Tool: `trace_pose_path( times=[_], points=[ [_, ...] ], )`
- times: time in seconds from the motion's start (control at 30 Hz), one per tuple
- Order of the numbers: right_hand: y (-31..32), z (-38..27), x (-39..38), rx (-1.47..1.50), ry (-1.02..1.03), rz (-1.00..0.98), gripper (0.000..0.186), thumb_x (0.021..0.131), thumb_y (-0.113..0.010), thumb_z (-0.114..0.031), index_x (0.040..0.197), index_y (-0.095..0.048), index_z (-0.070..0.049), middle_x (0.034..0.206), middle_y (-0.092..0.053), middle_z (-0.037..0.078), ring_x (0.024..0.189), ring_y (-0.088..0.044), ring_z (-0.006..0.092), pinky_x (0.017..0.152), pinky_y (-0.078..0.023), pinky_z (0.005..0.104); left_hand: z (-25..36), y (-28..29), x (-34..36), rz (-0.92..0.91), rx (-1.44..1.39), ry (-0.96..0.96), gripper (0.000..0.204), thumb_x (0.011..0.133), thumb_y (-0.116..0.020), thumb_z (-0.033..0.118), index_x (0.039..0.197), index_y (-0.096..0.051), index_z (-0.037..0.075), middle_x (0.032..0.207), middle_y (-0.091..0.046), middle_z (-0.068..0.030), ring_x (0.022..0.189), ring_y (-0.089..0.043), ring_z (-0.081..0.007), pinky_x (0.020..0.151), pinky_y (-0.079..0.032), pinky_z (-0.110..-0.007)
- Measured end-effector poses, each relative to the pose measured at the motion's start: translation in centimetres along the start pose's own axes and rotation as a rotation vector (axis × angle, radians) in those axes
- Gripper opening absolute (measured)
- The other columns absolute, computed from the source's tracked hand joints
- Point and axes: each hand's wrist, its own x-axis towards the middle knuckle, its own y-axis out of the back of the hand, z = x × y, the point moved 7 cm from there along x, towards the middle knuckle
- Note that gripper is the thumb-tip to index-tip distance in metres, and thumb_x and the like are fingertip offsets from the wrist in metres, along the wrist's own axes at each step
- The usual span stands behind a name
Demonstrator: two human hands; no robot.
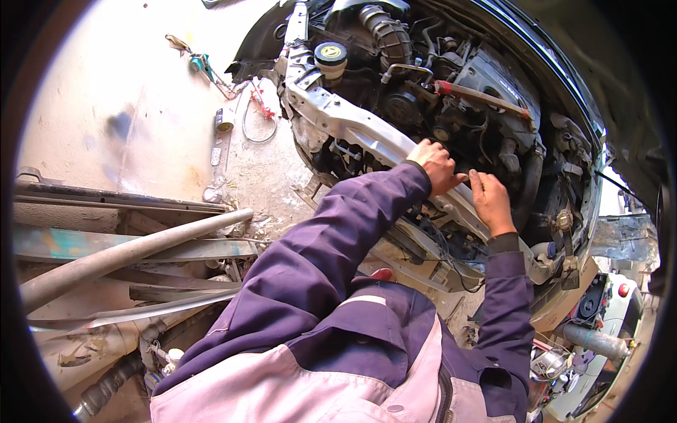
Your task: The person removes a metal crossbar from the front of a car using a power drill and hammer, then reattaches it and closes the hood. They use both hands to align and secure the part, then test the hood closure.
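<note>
1. Pale, dusty floor (275,169).
2. Open car (405,106), engine (493,76) showing.
3. Long pipe (141,249), lying left.
4. Silver bar (367,130), across the car's front.
5. Left hand (438,168) curls on the bar; right hand (491,202) bends over it. One cannot tell if either holds anything.

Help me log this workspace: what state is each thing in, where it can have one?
Front bar: exposed.
Left hand: fingers curled at the front bar; grip unclear.
Right hand: at the front bar; grip unclear.
Hood: raised.
Reservoir: capped.
Red-ended stick: lying across the engine.
Long pipe: lying over scrap strips.
</note>
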Motion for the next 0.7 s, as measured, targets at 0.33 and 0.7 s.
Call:
trace_pose_path(
  times=[0.33,0.7],
  points=[
    [-3.5,0.4,0.5,-0.183,-0.216,0.015,0.071,0.112,-0.052,-0.066,0.099,-0.087,-0.005,0.096,-0.076,0.034,0.098,-0.075,0.0557,0.089,-0.060,0.0600,-11.3,3.7,-2.9,0.029,-0.019,0.074,0.068,0.107,-0.062,0.067,0.088,-0.088,0.008,0.085,-0.082,-0.0149,0.091,-0.082,-0.0318,0.093,-0.055,-0.045],
    [-3.5,-0.4,-0.9,-0.279,-0.216,0.212,0.056,0.114,-0.055,-0.051,0.091,-0.084,-0.009,0.090,-0.077,0.027,0.089,-0.075,0.0524,0.080,-0.059,0.0593,-11.3,3.9,-3.3,0.153,-0.048,-0.004,0.064,0.111,-0.060,0.060,0.088,-0.087,0.007,0.088,-0.083,-0.0151,0.091,-0.081,-0.0321,0.095,-0.055,-0.046]
  ],
)
